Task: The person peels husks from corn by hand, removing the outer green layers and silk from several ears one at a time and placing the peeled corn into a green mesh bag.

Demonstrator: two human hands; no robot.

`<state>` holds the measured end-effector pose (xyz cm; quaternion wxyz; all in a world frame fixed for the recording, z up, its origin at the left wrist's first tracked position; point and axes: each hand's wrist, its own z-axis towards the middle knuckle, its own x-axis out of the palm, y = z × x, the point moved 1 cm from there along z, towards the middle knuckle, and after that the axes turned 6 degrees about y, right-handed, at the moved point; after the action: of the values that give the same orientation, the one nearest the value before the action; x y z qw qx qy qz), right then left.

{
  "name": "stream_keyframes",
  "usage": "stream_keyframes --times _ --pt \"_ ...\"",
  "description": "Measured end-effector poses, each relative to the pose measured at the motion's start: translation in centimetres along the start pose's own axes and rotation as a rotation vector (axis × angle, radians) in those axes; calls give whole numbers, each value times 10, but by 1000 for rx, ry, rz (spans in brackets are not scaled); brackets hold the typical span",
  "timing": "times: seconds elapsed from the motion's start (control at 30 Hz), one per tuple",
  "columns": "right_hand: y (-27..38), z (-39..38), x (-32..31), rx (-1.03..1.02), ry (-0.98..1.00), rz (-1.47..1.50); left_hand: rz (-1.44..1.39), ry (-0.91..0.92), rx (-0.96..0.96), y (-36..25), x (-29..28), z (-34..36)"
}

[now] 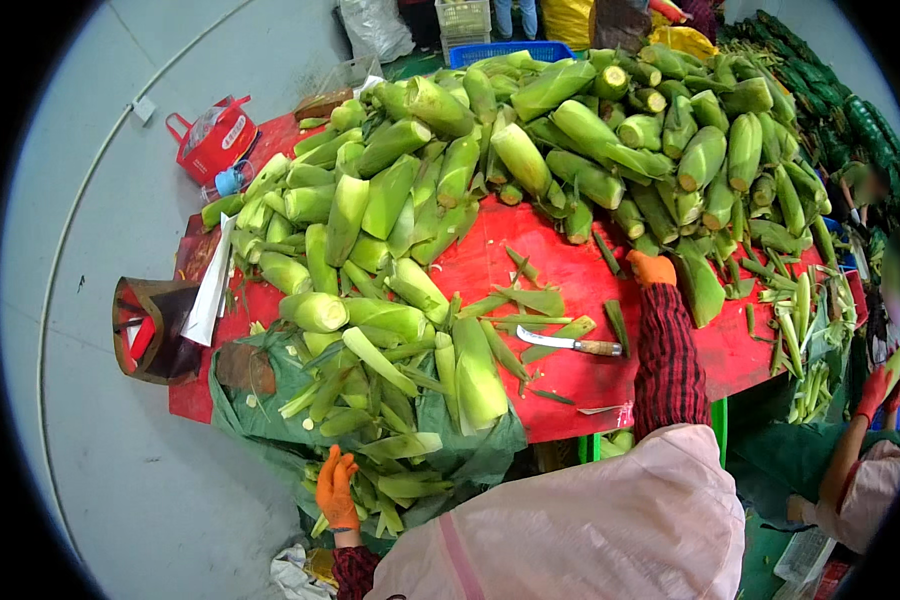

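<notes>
My left hand point(337, 490), in an orange glove, hangs beside the pile of cut husk pieces point(400, 450) at the table's near left corner. Its fingers are apart and hold nothing. My right hand point(652, 268), gloved in orange too, reaches to the near side of the corn heap with its fingers curled. What they close on, if anything, is hidden. Right of it lies a green ear of corn point(698, 285). A curved knife with a wooden handle point(598, 347) rests on the red tabletop point(580, 400), nearer me. Leaf scraps are scattered around the blade.
A large heap of unhusked corn point(590, 130) covers the table's far side. Left are a red bag point(218, 135), a blue-capped bottle point(228, 182) and a brown open bag point(150, 330). A blue crate point(510, 52) stands behind. Another person's red-gloved hand point(873, 392) works at right.
</notes>
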<state>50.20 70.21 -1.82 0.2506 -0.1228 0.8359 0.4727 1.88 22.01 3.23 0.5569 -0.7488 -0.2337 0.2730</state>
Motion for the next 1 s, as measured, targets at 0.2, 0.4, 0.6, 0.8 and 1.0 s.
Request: stream_keyframes --times 0.2,0.4,0.6,0.8,1.0 --pt "-24 -84 -38 -154 199 455 -93 189 162 -11 33 45" --pt "49 -243 -32 -807 -70 -167 17 536 444 -87 107 45" --pt "88 -388 46 -1285 189 -143 497 672 1065 -163 151 5" --pt "77 -455 122 -890 851 482 60 474 699 -129 60 -7" --pt "99 -498 155 -688 1219 259 151 352 617 -111 -1 -23"
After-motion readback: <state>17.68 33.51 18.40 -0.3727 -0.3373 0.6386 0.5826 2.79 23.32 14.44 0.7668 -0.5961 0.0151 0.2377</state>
